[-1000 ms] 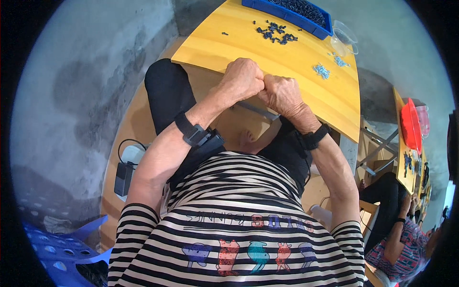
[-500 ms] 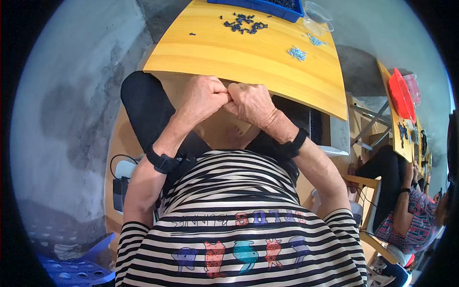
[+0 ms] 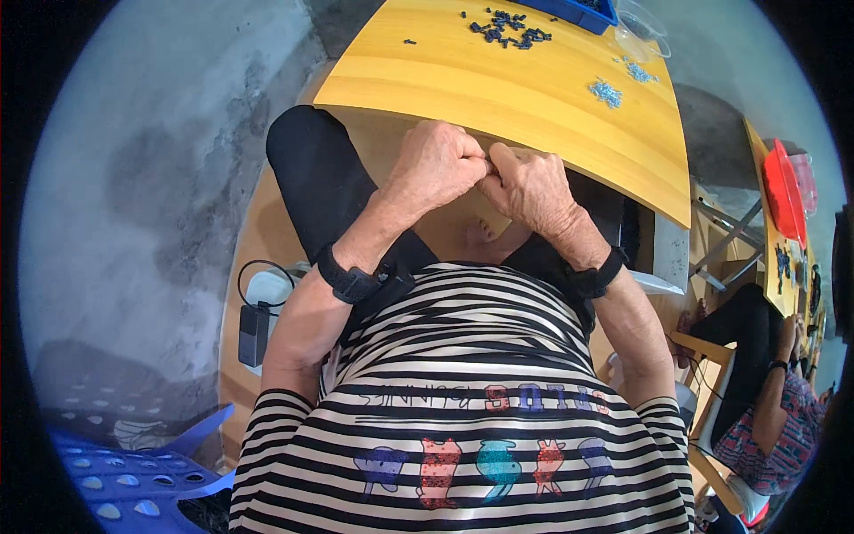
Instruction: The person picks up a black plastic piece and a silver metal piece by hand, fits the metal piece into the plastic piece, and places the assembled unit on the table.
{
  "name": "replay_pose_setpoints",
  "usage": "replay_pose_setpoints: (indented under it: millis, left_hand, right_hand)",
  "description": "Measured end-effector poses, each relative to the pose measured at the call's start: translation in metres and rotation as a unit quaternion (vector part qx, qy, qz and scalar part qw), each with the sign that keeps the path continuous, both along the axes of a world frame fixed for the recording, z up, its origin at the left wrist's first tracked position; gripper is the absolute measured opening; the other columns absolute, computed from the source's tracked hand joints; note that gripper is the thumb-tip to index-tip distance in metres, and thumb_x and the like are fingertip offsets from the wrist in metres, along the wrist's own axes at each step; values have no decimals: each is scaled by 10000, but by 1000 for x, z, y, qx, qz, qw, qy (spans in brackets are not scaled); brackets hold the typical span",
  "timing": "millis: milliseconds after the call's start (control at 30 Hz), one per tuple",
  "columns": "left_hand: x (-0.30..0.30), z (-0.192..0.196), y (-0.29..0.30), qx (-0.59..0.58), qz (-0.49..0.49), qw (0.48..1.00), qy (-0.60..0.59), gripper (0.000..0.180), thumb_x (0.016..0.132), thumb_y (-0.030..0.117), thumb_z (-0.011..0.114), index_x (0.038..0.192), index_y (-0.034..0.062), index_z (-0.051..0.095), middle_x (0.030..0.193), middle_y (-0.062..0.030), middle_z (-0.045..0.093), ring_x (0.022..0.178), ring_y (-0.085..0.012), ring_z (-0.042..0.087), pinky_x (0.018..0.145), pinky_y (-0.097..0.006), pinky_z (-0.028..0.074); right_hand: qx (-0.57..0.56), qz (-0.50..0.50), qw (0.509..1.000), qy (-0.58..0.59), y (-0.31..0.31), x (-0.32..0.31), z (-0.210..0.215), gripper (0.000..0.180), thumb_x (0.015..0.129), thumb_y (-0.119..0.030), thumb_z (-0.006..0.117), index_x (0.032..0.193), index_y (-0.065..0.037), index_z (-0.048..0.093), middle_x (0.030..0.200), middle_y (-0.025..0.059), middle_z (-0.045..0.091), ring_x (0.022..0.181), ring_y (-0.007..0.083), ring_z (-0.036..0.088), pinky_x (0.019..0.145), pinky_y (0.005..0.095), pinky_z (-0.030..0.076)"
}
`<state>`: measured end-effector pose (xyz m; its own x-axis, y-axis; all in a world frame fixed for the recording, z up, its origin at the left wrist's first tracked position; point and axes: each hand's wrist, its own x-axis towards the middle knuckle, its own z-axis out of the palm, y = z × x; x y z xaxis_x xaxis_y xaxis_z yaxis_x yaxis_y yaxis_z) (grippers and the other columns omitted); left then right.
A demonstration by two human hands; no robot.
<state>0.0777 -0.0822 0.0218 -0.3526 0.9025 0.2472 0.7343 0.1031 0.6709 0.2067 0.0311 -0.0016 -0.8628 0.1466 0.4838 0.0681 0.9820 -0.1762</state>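
My left hand and my right hand meet just off the near edge of the yellow wooden table. The fingers of both are curled closed, and their tips press together. Whatever they pinch is too small or too hidden to name. On the tabletop beyond lies a loose heap of small black parts, with one black piece apart to its left. Two little piles of small silvery pieces lie at the right: a nearer pile and a farther pile.
A blue tray of dark parts stands at the table's far edge, beside a clear plastic container. At right, another person sits by a second table with a red basin. A blue plastic chair is at lower left.
The whole view has shifted, so table and body appear farther right. My hands stay together off the table edge, with the right thumb and fingers slightly repositioned.
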Motion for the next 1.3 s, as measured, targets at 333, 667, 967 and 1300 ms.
replay_pose_setpoints:
  millis: [333, 667, 967, 1300]
  left_hand:
    - [0, -10, -5, 41, -56, 995, 70, 141, 636, 163, 584, 620, 41, 654, 640, -157, 602, 613, -324, 591, 573, -405, 470]
    - [16, 5, 8, -35, -50, 996, -68, 125, 689, 122, 636, 719, 13, 689, 630, -116, 623, 561, -200, 590, 536, -318, 447]
    - [32, 20, 24, -84, -138, 964, -210, 201, 763, 141, 686, 898, -7, 695, 778, -110, 687, 697, -115, 613, 648, -235, 477]
    - [48, 124, -54, 243, -269, 930, -56, 161, 716, 169, 756, 767, 25, 703, 700, -84, 662, 658, -224, 637, 618, -328, 535]
  right_hand:
    - [-10, 60, 998, -4, -2, 1, -9, 232, 751, -263, 593, 645, -62, 547, 544, 127, 584, 506, 273, 609, 469, 377, 486]
    - [10, -36, 999, 24, -8, 28, 5, 262, 797, -280, 602, 721, -56, 489, 587, 93, 564, 540, 254, 604, 459, 358, 474]
    - [-84, -77, 988, 100, 2, 80, 15, 233, 742, -127, 695, 916, -23, 582, 755, 133, 621, 647, 282, 629, 541, 347, 507]
    - [-326, -445, 815, 178, 97, 256, -34, 253, 909, -189, 516, 1084, -29, 604, 725, 25, 625, 488, 66, 464, 446, 218, 372]
